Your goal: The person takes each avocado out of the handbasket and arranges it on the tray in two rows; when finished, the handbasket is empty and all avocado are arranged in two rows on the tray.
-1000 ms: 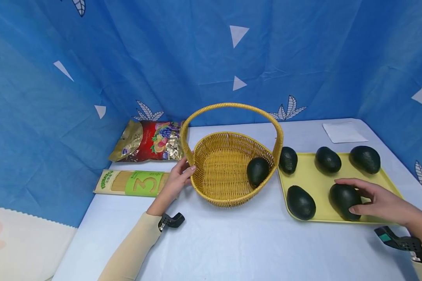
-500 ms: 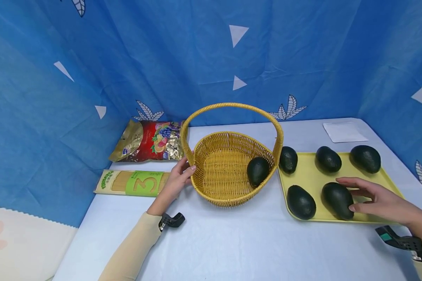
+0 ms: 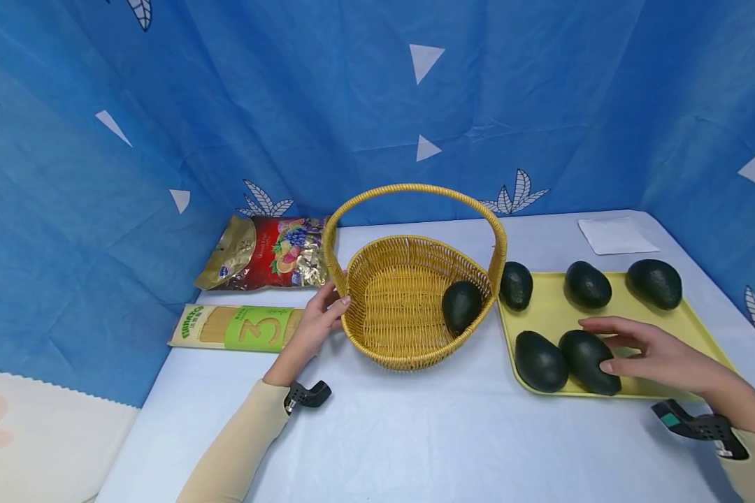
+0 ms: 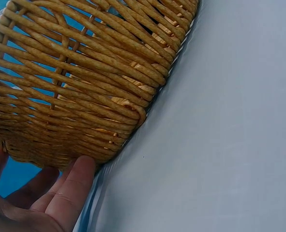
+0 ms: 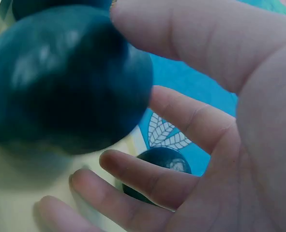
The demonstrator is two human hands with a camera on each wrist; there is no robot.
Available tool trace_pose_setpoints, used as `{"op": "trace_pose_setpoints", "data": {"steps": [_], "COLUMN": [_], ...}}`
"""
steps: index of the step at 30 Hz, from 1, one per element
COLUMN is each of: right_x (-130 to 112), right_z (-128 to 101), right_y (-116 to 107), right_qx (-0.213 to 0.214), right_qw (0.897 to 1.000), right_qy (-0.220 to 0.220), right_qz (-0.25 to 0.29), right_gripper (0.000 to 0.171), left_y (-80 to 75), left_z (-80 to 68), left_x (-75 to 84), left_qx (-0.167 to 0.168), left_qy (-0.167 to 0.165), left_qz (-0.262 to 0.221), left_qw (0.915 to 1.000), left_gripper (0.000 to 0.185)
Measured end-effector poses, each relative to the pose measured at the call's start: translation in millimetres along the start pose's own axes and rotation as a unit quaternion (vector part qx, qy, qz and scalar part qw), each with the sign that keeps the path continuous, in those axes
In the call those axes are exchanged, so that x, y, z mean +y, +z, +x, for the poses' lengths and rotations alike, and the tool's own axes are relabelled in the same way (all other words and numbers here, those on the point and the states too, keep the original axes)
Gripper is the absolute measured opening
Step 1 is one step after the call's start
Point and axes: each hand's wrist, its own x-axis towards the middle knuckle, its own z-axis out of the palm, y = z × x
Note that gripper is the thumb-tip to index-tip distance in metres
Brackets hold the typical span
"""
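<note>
A yellow wicker basket (image 3: 390,314) with a tall arched handle stands mid-table, one dark green avocado (image 3: 461,307) inside at its right. My left hand (image 3: 323,314) touches the basket's left side by the handle's foot; the fingertips (image 4: 82,166) rest against the outer wall. Over at the yellow tray (image 3: 547,304), my right hand (image 3: 651,356) pinches a dark avocado (image 3: 585,363) between thumb and index finger, the other fingers spread. Right beside it lies another avocado (image 3: 540,362) in the tray's near left corner.
Further avocados lie along the tray's back, one (image 3: 587,285) in the middle, one (image 3: 654,284) at right, one (image 3: 515,286) against the basket. A red and gold packet (image 3: 270,251) and a noodle pack (image 3: 245,327) lie left. A white sheet (image 3: 615,236) lies behind the tray.
The right hand has shifted left, and the avocado in its fingers has turned and slid left, up beside the neighbouring one. The left hand and basket have stayed put.
</note>
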Motion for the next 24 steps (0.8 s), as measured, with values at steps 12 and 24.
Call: {"op": "trace_pose_setpoints", "data": {"steps": [12,24], "right_x": [1,11], "right_z": [0,-15], "right_y": [-1,-8], "right_qx": [0.039,0.071], "right_qw": [0.999,0.995], "right_qy": [0.002,0.058], "right_qz": [-0.030,-0.044], "right_gripper": [0.051,0.052], "left_y": [1.2,0.2], "left_z": [0.2,-0.1], "left_x": [-0.6,-0.1], "left_qx": [0.007,-0.003], "left_qy": [-0.001,0.003], "left_qz": [-0.002,-0.001], "left_qw": [1.0000,1.0000], "left_gripper": [0.062,0.063]}}
